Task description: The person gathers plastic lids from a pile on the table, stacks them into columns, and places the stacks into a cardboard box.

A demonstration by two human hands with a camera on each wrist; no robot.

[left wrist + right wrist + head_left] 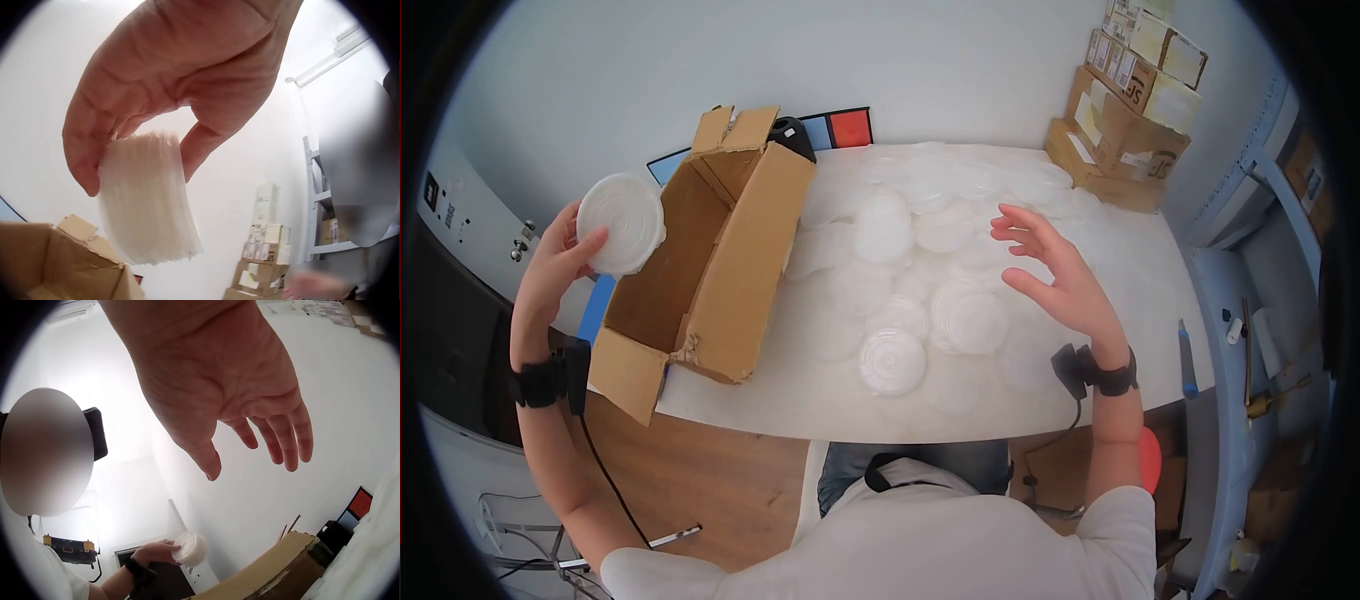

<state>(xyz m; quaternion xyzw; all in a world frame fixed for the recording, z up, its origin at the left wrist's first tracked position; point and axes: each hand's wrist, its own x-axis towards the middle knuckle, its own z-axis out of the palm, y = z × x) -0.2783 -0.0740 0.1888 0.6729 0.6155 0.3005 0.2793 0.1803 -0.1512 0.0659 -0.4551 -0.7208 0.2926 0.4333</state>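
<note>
The left hand (555, 262) grips a thick stack of round translucent white lids (622, 224) beside the left side of the cardboard box (745, 265). In the left wrist view the stack (147, 197) is seen edge-on, pinched between the thumb and fingers of the hand (175, 69). The open box stands on the table at the left, and the part of its inside that shows holds nothing. Over the right part of the table the right hand (1055, 275) is raised, fingers spread and slightly bent, holding nothing. Many similar lids (892, 361) lie spread across the table.
Taped cardboard boxes (1135, 130) are piled at the back right corner. A blue-handled tool (1187, 358) lies by the right edge of the table (1140, 330). Behind the open box are a black object (793, 136) and a red-and-blue panel (850, 128). Blue shelving stands at the right.
</note>
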